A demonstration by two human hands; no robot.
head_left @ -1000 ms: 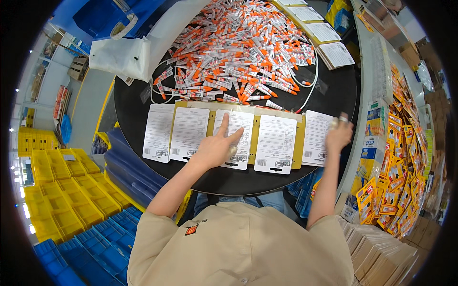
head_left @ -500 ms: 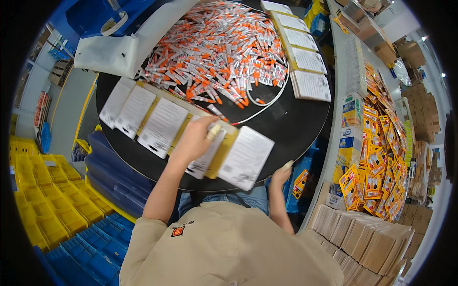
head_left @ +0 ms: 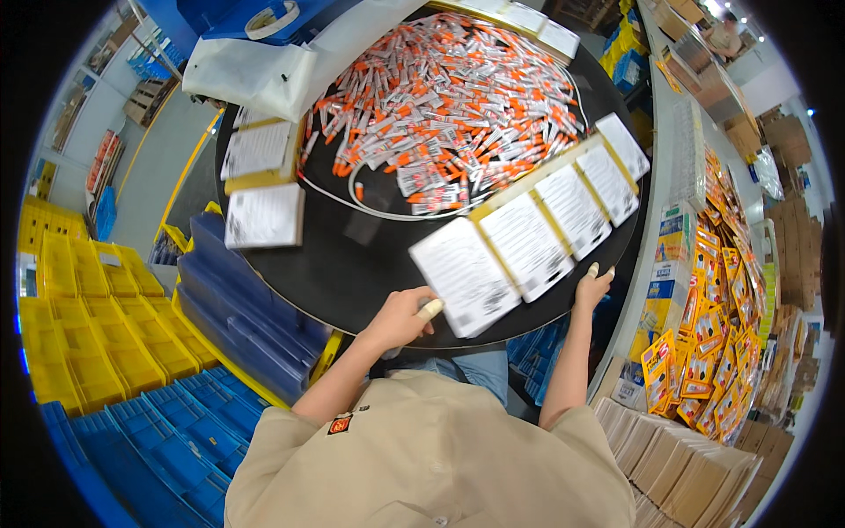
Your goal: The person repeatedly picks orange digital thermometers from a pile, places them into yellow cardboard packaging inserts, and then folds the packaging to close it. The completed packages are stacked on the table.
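Note:
My left hand (head_left: 405, 319) lies at the near rim of a round black turntable (head_left: 352, 273). Its fingers are bent but apart, a pale cover on one tip. They reach the left edge of the nearest stack of white printed cards (head_left: 466, 275), with no clear grasp visible. Farther right, my right hand (head_left: 594, 289) is at the rim, just below the card row; its pale-capped fingertips are spread and nothing shows between them. Several card stacks (head_left: 568, 211) stand in a yellow-edged holder. Behind them spreads a heap of small white tubes with orange caps (head_left: 466, 106).
Another card row (head_left: 262, 216) sits on the turntable's left, and a third (head_left: 519, 16) at the back. A white cable (head_left: 387, 214) curves before the tubes. Yellow bins (head_left: 106, 352) and blue bins (head_left: 176, 449) stand left. Orange-yellow blister packs (head_left: 704, 334) and stacked cardboard (head_left: 695, 458) line the right.
The turntable has turned clockwise: the front card row has gone left and the right-hand row has come to the front. My left hand has come off the cards toward the rim; my right has moved forward-right.

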